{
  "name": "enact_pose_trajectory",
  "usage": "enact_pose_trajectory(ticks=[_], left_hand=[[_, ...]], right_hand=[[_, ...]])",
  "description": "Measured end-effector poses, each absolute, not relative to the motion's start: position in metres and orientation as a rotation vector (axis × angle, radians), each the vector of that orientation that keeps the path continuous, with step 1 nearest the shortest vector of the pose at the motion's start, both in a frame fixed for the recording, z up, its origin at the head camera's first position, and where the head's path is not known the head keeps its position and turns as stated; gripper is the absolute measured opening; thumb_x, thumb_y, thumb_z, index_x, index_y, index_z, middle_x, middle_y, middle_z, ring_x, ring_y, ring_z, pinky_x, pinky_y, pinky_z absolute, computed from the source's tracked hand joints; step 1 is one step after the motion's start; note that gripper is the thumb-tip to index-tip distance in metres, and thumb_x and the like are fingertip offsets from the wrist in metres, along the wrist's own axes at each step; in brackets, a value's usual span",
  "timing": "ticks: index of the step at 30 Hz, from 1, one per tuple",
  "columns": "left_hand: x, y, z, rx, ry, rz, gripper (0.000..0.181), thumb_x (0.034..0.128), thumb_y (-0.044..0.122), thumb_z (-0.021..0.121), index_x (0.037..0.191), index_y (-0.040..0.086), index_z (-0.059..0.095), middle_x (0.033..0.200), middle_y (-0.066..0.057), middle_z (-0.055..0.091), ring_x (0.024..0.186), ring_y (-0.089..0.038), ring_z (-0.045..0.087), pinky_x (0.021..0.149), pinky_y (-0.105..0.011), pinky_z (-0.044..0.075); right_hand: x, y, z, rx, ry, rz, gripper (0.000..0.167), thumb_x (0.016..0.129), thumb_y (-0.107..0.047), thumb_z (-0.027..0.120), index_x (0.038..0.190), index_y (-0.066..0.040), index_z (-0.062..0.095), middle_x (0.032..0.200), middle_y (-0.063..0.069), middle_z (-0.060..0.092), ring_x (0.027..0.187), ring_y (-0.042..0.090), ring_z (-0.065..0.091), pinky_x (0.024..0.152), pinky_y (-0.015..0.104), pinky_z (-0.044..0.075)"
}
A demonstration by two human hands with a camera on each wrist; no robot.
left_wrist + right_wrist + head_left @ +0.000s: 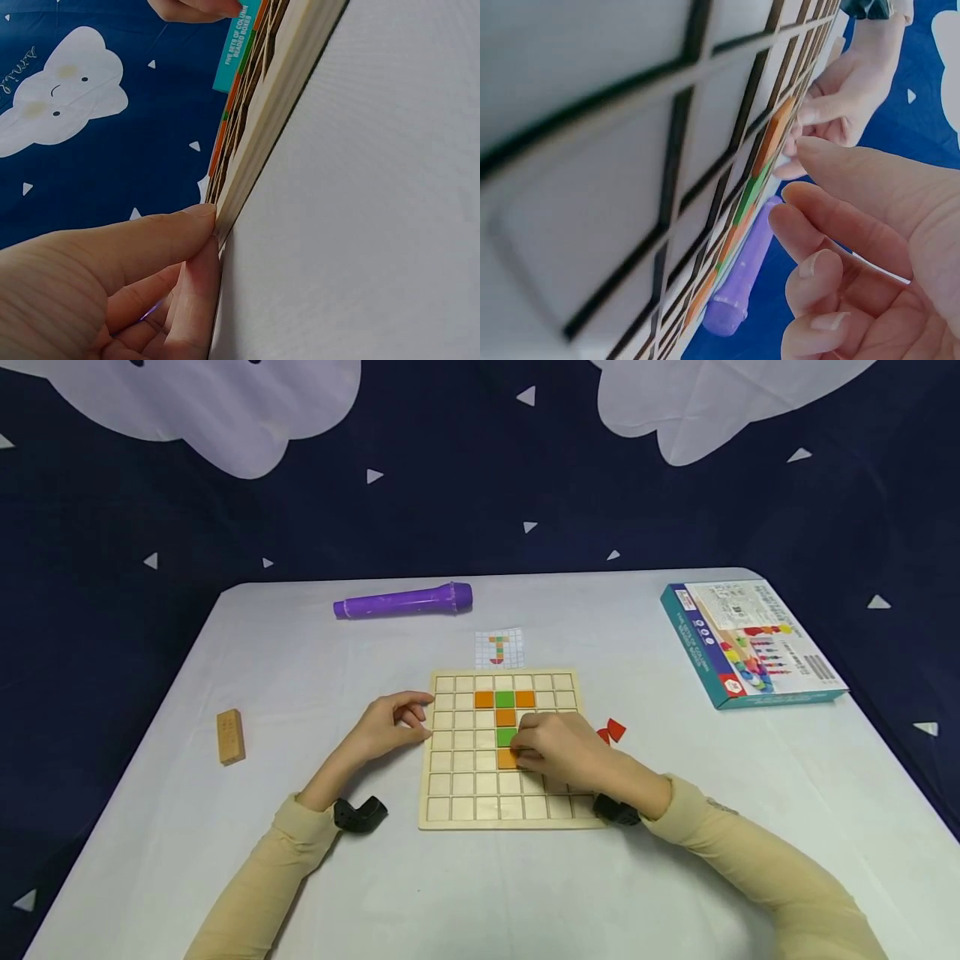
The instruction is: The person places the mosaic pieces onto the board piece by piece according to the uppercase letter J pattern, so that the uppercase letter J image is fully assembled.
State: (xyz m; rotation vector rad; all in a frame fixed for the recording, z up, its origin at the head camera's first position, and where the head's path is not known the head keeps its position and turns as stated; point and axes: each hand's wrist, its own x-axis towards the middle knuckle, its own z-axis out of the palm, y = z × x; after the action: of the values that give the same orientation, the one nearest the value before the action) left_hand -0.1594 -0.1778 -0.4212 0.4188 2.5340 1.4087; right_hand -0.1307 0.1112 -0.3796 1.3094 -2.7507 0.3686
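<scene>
A wooden grid board [462, 785] lies on the table with orange and green tiles in a T shape. The left hand [386, 727] touches the board's left edge with thumb and index finger; in the left wrist view the same hand [112, 285] has its fingertips against the side of the board [262, 135]. Over the lowest orange tile [507, 759] is the right hand [562, 747], fingers bent and relaxed. In the right wrist view, nothing shows between the thumb and fingers of this hand [870, 240], close to an orange tile [774, 135].
Red pieces [617, 729] lie right of the board, partly behind the right hand. A small pattern card [498, 649] and a purple tube [405, 602] lie beyond it. A box [750, 643] is at the back right, a wooden block [230, 737] at the left.
</scene>
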Motion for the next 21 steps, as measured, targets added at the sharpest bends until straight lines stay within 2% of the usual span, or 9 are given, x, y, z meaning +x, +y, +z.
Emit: enact_pose_trajectory(ticks=[6, 15, 21], left_hand=[[-0.159, -0.177, -0.42, 0.419, 2.543, 1.401, 0.052, 0.0756, 0.002, 0.072, 0.124, -0.004, 0.055, 0.094, -0.016, 0.061, 0.073, -0.005, 0.056, 0.067, -0.016, 0.043], [-0.158, -0.177, -0.419, 0.39, 2.523, 1.408, 0.051, 0.0762, 0.002, 0.072, 0.125, -0.004, 0.055, 0.093, -0.015, 0.061, 0.074, -0.006, 0.056, 0.065, -0.017, 0.042], [-0.157, -0.177, -0.417, 0.401, 2.525, 1.401, 0.051, 0.0769, 0.003, 0.071, 0.125, -0.004, 0.055, 0.094, -0.015, 0.061, 0.076, -0.009, 0.056, 0.066, -0.017, 0.042]], right_hand=[[-0.131, 0.125, -0.378, 1.27, -2.742, 0.4, 0.006, 0.078, -0.018, 0.075, 0.077, -0.018, 0.069, 0.076, -0.007, 0.062, 0.066, 0.003, 0.055, 0.055, 0.017, 0.043], [-0.131, 0.142, -0.38, 1.174, -2.77, 0.417, 0.009, 0.077, -0.016, 0.075, 0.085, -0.012, 0.074, 0.082, -0.002, 0.067, 0.069, 0.008, 0.063, 0.057, 0.022, 0.049], [-0.134, 0.158, -0.382, 1.089, -2.789, 0.428, 0.011, 0.077, -0.013, 0.075, 0.087, -0.009, 0.074, 0.081, -0.001, 0.067, 0.068, 0.007, 0.061, 0.056, 0.022, 0.048]])
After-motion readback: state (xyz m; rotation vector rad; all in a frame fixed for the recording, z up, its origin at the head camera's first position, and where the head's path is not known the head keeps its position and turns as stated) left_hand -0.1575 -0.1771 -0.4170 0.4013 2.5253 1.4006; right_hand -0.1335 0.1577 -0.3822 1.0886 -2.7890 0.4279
